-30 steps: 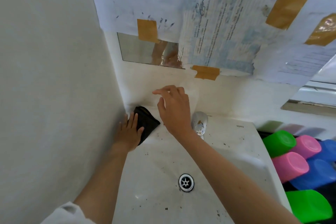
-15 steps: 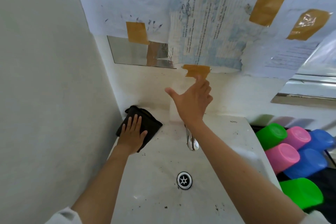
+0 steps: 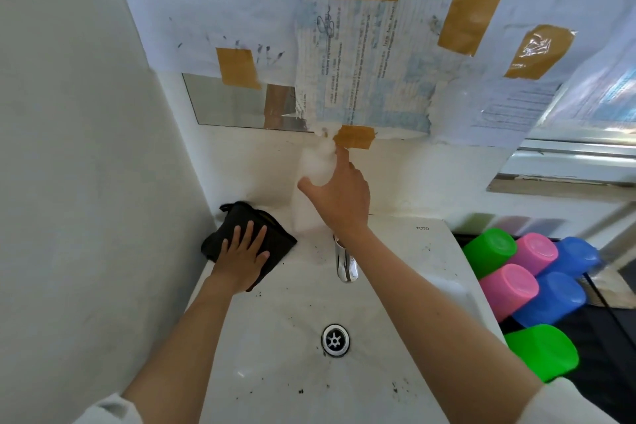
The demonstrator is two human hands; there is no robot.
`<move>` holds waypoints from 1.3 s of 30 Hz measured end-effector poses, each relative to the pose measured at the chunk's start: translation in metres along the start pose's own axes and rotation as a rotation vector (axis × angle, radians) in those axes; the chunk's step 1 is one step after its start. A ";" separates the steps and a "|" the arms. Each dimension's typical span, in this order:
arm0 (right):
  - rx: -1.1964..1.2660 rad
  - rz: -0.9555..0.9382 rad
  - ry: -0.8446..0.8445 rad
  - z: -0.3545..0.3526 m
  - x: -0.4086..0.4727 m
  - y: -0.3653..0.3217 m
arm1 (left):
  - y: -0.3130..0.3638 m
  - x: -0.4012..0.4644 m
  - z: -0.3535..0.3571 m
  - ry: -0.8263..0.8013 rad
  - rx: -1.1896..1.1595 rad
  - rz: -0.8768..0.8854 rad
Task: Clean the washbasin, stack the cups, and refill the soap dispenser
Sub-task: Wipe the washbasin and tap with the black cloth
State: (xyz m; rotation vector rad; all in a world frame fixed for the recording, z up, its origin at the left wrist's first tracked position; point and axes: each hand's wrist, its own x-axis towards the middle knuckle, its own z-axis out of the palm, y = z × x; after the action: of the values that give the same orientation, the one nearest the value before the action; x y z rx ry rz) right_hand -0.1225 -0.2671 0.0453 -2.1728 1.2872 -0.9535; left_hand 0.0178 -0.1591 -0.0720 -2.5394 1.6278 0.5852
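- Plainly, in the head view, the left hand lies flat on a black cloth at the washbasin's back left corner, left of centre in the frame, fingers straight and slightly spread. That looks like a wiping press, the palm pinning the cloth against the ledge so that it can drag dirt along.
- The right hand reaches up at frame centre to a white soap dispenser standing against the back wall, just behind the tap. Its thumb hooks round the bottle's left side; the other fingers are hidden behind the hand, so a full grip is likely but I cannot confirm it. I judge that it is lifting the bottle off the ledge so that the cloth can pass under it.
- Dark specks dot the basin around the drain, so cleaning is far from done.
- Coloured cups, green, pink and blue, lie on their sides, unstacked, at the right edge of the frame on a dark worktop.
- Against the frame half a second back, the right hand has gone from an open reach with the thumb out to closing on the bottle; a second ago it hovered lower, near the tap.
- Meanwhile the left hand stays flat on the cloth, which has slid out of the corner towards the bowl.
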 end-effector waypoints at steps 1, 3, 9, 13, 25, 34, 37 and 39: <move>0.035 -0.051 0.017 -0.003 -0.001 -0.002 | 0.002 0.001 0.001 0.006 0.004 0.010; 0.037 -0.188 0.057 -0.010 -0.002 -0.006 | 0.010 0.002 0.005 0.034 0.024 0.034; -0.013 -0.431 0.208 -0.022 0.006 -0.014 | 0.059 0.003 0.018 0.063 -0.027 0.268; -0.018 -0.418 0.262 -0.025 0.009 -0.014 | 0.048 0.013 0.013 0.094 -0.046 0.207; -0.065 -0.364 0.211 -0.027 0.009 -0.006 | 0.066 0.021 0.016 0.140 0.029 0.246; -0.025 -0.295 0.118 -0.027 0.003 -0.005 | 0.069 0.009 0.028 0.104 0.082 0.333; -0.032 -0.301 0.111 -0.027 0.002 -0.006 | 0.023 0.011 0.018 0.135 0.020 0.088; -0.034 -0.297 0.119 -0.027 0.001 -0.008 | -0.007 0.009 0.011 0.152 -0.046 -0.119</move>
State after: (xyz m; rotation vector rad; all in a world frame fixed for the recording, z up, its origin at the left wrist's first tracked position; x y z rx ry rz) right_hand -0.1374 -0.2648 0.0693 -2.4108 1.0545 -1.1988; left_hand 0.0241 -0.1605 -0.0866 -2.7529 1.5079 0.4328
